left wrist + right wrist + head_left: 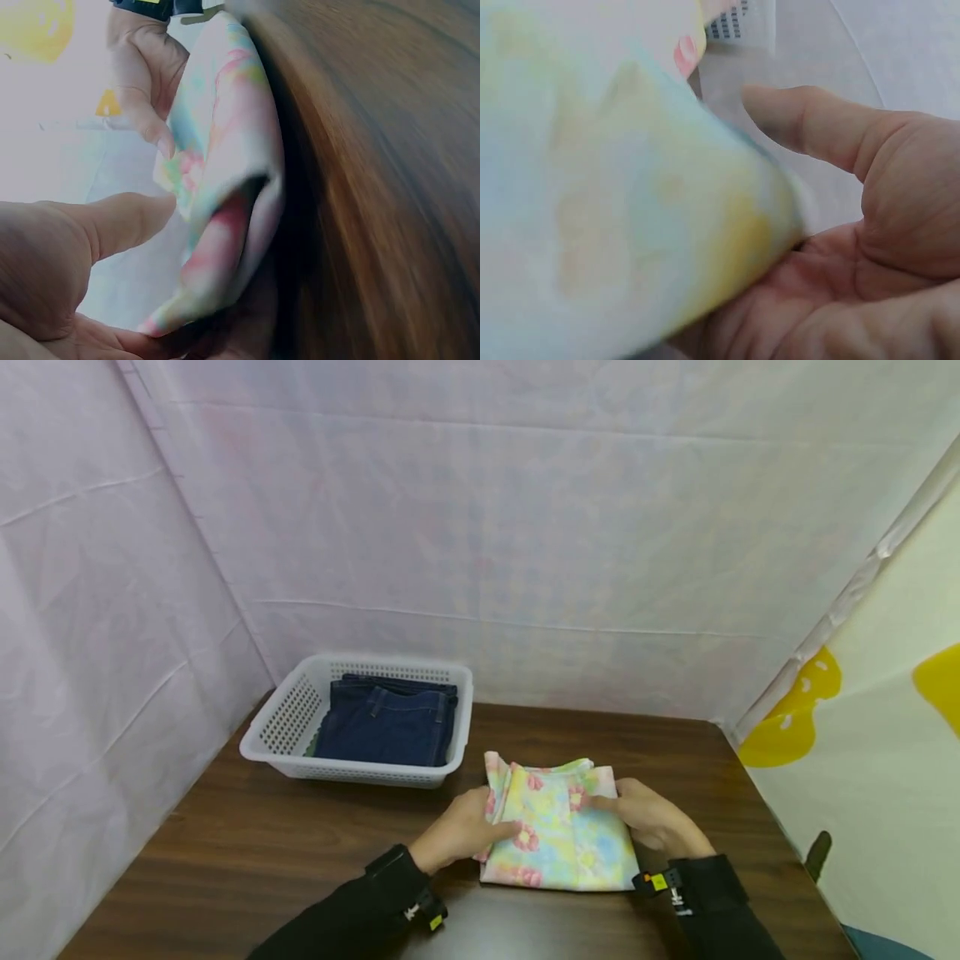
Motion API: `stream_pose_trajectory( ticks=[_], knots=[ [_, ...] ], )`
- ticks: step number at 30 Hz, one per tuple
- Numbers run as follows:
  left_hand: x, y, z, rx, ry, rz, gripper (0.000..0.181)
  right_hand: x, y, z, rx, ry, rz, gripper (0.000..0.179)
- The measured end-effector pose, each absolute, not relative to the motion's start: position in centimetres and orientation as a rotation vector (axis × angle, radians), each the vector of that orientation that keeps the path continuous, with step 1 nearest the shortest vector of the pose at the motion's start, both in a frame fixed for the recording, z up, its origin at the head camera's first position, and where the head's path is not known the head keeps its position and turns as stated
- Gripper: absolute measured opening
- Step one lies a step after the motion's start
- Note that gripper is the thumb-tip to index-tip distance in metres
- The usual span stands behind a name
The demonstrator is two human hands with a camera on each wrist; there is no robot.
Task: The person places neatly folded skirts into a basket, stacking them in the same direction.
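Note:
A folded cloth [555,843] with pink flowers on pale yellow and blue lies low over the table between my hands. My left hand [459,831] grips its left side, thumb on top and fingers beneath. On the opposite side, my right hand [660,818] holds the edge, its fingers tucked under the fabric. The left wrist view shows the folded layers of the cloth [240,142] gaping at the near end. In the right wrist view the thumb [810,124] extends above the cloth, while the fingertips are hidden below it.
A white plastic basket [258,745] stands at the back left of the brown wooden table [247,852]. Folded dark blue jeans [386,727] lie inside it. White sheeting [480,527] hangs behind the table and along its left side.

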State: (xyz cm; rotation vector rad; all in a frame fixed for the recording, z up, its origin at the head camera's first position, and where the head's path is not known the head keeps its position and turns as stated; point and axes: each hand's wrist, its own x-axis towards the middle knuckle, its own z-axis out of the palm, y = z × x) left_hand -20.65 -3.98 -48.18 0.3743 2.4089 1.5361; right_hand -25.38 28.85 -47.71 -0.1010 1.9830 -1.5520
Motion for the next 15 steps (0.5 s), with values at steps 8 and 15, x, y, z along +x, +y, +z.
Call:
stream_pose_trajectory(
  ticks=[8, 15],
  knots=[
    [-21.4, -3.1, -49.5, 0.443, 2.588, 1.455, 0.049, -25.2, 28.7, -48.2, -0.202, 1.882, -1.586, 0.046],
    [-21.0, -2.7, -48.2, 0.374, 2.524, 1.521, 0.055, -25.2, 28.7, -47.6, -0.172, 1.914, -1.614, 0.052]
  ],
)
